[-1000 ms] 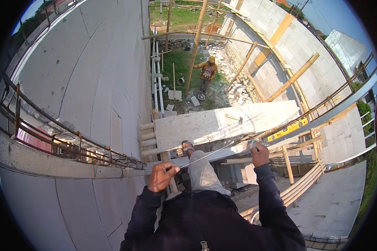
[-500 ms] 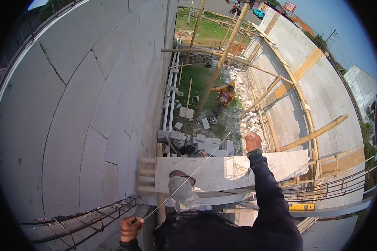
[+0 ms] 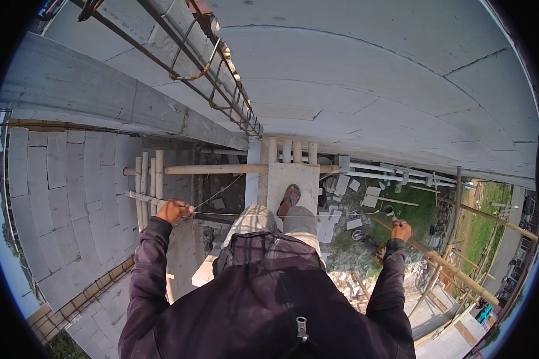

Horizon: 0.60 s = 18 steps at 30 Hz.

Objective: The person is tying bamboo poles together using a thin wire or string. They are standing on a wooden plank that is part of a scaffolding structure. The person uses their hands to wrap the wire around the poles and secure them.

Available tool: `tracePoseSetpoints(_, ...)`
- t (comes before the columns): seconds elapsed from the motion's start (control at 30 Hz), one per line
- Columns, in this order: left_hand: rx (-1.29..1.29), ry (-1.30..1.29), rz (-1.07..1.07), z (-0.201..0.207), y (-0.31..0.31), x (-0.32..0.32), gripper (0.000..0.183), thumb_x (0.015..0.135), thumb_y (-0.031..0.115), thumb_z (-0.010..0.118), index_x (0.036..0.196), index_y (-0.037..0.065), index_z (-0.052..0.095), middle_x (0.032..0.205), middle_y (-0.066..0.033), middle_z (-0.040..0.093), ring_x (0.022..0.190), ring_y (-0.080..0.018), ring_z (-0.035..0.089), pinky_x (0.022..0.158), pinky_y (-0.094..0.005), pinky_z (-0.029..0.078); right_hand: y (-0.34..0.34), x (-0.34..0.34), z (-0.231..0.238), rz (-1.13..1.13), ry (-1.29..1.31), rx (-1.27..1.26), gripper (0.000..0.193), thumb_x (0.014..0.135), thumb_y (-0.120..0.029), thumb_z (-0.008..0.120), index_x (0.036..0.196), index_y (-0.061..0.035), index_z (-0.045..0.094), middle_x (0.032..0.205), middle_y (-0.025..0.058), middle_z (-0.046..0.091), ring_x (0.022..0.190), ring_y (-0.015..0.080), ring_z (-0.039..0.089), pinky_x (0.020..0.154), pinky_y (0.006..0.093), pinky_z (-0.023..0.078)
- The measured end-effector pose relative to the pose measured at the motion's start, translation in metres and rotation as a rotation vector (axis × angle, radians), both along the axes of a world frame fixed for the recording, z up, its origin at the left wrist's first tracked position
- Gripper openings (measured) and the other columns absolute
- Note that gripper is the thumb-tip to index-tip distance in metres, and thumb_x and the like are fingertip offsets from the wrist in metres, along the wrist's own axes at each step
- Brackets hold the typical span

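Observation:
A thin pale string [image 3: 239, 215] stretches across in front of my thighs, from one hand to near the other. My left hand [image 3: 175, 211] is closed, with the string at its fingertips; a second strand slants up and away from it. Off to the right, my right hand [image 3: 400, 229] is closed too, at the string's other end, though the last stretch before the fingers is hard to see. Below me, my sandalled foot [image 3: 289, 198] stands on a pale plank [image 3: 275, 173].
Bamboo poles [image 3: 209, 170] support the plank high above ground. A rebar cage [image 3: 212, 75] runs along a concrete beam beside the block wall [image 3: 353, 72]. Broken blocks [image 3: 326, 227] lie far below. A longer bamboo pole [image 3: 455, 272] slants at the right, partly covering a person [image 3: 379, 254].
My view has turned left, so the block wall now lies across the top. My hands are now roughly level and wide apart, with the string between them running nearly straight across.

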<state>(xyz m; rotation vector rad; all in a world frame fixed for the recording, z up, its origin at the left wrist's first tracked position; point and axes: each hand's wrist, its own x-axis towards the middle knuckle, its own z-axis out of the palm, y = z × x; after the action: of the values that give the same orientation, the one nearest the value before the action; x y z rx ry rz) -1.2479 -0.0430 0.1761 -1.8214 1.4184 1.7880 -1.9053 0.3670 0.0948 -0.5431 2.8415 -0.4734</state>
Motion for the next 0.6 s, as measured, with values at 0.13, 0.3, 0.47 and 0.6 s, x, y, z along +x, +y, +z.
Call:
tracePoseSetpoints(0.13,-0.155,-0.043,0.187,0.004,0.064,0.093,0.034,0.089,0.022,0.071,0.062,0.007,0.058,0.058,0.0050,0.046,0.053,-0.0071,0.039,0.050,-0.0284,0.030,-0.084,0.017,-0.025,0.202,-0.076,0.088,0.034,0.074,-0.037,0.076,0.076,-0.0037,0.069,0.069,0.0181,0.066,0.067,0.0353,0.063,0.065,0.0434,0.049)
tracePoseSetpoints(0.3,-0.605,-0.449,0.367,0.055,0.160,0.222,0.027,0.087,0.021,0.067,0.079,-0.004,0.066,0.060,-0.0102,0.053,0.059,-0.0176,0.049,0.060,-0.0365,0.040,-0.223,0.097,-0.014,0.759,-0.382,-0.049,0.025,0.080,-0.027,0.068,0.088,-0.0044,0.072,0.076,0.0196,0.067,0.070,0.0313,0.066,0.068,0.0410,0.050)
tracePoseSetpoints(0.47,-0.775,-1.091,0.227,0.129,0.191,0.291,0.025,0.092,0.021,0.060,0.091,-0.002,0.071,0.080,-0.0155,0.067,0.076,-0.0253,0.064,0.072,-0.0370,0.048,-0.345,0.217,0.016,1.112,-0.599,-0.050,0.021,0.086,-0.019,0.068,0.083,0.0018,0.068,0.061,0.0057,0.058,0.058,0.0139,0.051,0.057,0.0331,0.042)
tracePoseSetpoints(0.6,-1.139,-0.891,0.456,0.094,0.161,0.227,0.023,0.094,0.018,0.058,0.100,-0.001,0.071,0.098,-0.0142,0.071,0.089,-0.0226,0.066,0.080,-0.0329,0.049,-0.400,0.330,0.015,1.509,-0.466,-0.261,0.022,0.082,-0.022,0.068,0.086,-0.0005,0.071,0.076,0.0211,0.066,0.072,0.0367,0.065,0.068,0.0416,0.050)
